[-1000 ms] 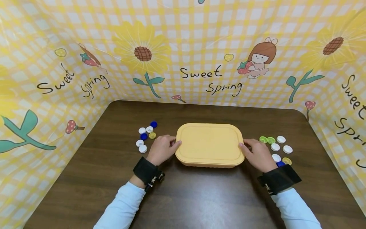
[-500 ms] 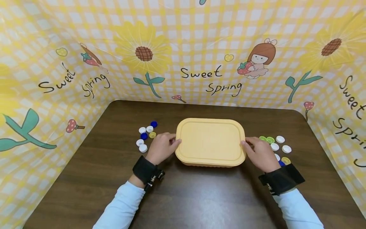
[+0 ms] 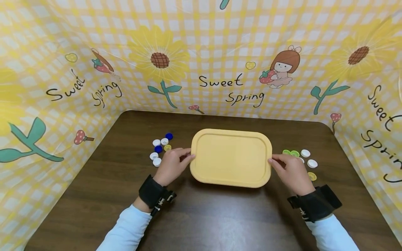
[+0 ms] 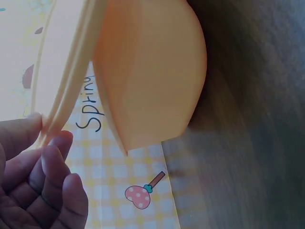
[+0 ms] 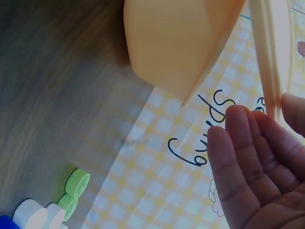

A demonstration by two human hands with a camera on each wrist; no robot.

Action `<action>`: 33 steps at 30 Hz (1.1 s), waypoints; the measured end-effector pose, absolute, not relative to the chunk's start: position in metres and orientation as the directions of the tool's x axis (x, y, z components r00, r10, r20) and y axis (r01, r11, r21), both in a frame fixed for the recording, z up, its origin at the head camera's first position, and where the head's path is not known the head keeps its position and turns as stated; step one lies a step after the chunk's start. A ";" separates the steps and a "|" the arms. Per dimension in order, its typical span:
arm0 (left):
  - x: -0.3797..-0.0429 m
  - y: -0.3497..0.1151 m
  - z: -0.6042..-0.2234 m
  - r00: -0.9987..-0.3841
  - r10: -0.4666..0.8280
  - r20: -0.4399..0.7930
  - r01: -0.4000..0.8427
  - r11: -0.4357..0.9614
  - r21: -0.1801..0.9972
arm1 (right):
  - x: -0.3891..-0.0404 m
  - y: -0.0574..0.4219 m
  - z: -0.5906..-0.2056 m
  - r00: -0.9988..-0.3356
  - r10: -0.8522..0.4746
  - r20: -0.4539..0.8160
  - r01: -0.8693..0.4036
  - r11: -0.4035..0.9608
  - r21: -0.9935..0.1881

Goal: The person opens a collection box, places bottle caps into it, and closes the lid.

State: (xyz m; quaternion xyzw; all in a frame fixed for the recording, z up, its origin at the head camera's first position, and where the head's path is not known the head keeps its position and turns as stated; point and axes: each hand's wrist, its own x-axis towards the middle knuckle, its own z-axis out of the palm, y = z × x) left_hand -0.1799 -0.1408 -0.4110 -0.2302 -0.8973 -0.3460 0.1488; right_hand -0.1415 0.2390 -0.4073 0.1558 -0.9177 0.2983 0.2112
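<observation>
A yellow rounded rectangular lid [image 3: 230, 158] is held level in the middle of the head view. My left hand [image 3: 171, 165] pinches its left edge between thumb and fingers. At the opposite end, the right hand [image 3: 292, 174] pinches the right edge the same way. Both wrist views show the lid raised clear of a matching yellow box [image 4: 152, 76], with a gap along the rim. From above, the lid hides the box and whatever is inside it.
Left of the lid lie several bottle caps in white, blue [image 3: 169, 136] and yellow. More caps lie to the right, white [image 3: 312, 163], green [image 3: 295, 153] and yellow, some behind the right hand. A checked cloth [image 3: 220, 52] walls the brown table [image 3: 207, 223].
The lid has come up off the box, its far edge rising first, and now looks larger and nearer. Both hands have risen with it, and the right hand covers more caps.
</observation>
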 end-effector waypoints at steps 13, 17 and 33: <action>-0.162 -0.157 -0.411 -0.791 0.381 0.478 0.611 0.492 0.620 | -0.123 0.249 -0.407 -0.822 -0.190 0.537 -0.496 0.701 -0.512; -0.159 -0.163 -0.414 -0.759 0.445 0.475 0.647 0.443 0.620 | -0.116 0.254 -0.408 -0.801 -0.233 0.552 -0.545 0.665 -0.510; -0.140 -0.181 -0.428 -0.434 0.655 0.618 0.900 0.281 0.334 | -0.088 0.261 -0.420 -0.719 -0.412 0.559 -0.681 0.574 -0.454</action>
